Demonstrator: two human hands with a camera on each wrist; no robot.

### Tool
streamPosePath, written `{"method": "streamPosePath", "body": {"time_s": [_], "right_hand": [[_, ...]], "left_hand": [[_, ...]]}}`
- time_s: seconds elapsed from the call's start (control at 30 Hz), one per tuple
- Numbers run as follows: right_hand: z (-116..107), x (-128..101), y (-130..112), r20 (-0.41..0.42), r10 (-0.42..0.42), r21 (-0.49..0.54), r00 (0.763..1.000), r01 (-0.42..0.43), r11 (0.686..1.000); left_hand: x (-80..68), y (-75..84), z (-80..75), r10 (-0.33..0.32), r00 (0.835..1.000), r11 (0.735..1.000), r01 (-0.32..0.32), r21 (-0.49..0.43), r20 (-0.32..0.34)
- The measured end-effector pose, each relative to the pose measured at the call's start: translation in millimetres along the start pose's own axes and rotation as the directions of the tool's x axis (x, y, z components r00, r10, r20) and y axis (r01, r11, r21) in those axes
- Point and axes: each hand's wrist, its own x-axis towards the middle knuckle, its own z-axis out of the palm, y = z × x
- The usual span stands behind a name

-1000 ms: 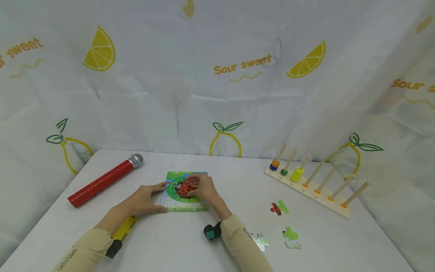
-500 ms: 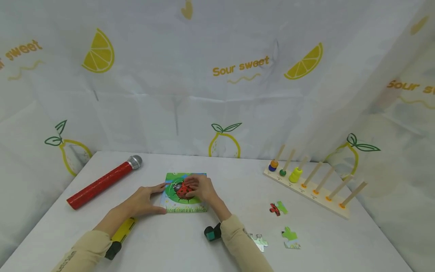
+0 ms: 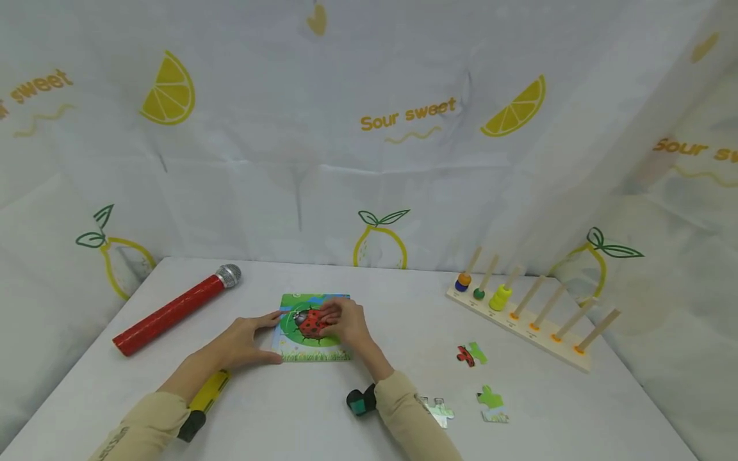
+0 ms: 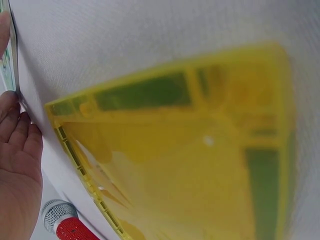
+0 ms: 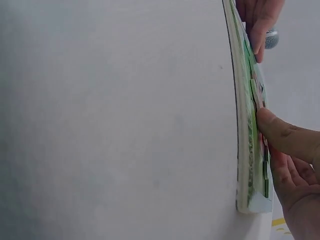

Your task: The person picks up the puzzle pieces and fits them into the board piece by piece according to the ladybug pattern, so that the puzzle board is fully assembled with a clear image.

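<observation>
Yellow lettering reads "Sour sweet" on the lemon-print backdrop (image 3: 369, 128) behind the white desk (image 3: 288, 410). Centre of the desk, the ladybird puzzle (image 3: 311, 328) lies flat: a red, black-spotted bug on a green circle, grass along the near edge. Right hand (image 3: 344, 323) presses down on the bug picture, fingers relaxed, thumb against the surface. Left hand (image 3: 248, 339) rests spread at the puzzle's left edge, fingertips touching it. Loose puzzle pieces (image 3: 473, 353) lie well apart to the right, near the wooden peg rack (image 3: 524, 314). A red toy microphone (image 3: 173, 312) lies left.
</observation>
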Motion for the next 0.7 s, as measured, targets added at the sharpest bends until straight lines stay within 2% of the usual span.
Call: {"method": "streamPosePath", "body": {"time_s": [0.13,0.37,0.7], "right_hand": [[-0.1,-0.4,-0.8,-0.026,0.002,0.021,1.000,-0.001,1.000],[-0.5,-0.1,-0.5,-0.049,0.009,-0.015,0.999,-0.010,1.000],[-1.5,0.0,-4.2,-0.040,0.046,-0.023,0.998,-0.047,0.999]], "left_hand": [[0.7,-0.3,0.8,0.007,1.000,1.000,-0.007,0.015,-0.005],[0.5,-4.4,2.4,0.024,0.999,0.999,-0.023,0.034,-0.025],[0.4,-7.8,6.2,0.029,0.997,0.999,-0.028,0.027,-0.065]]}}
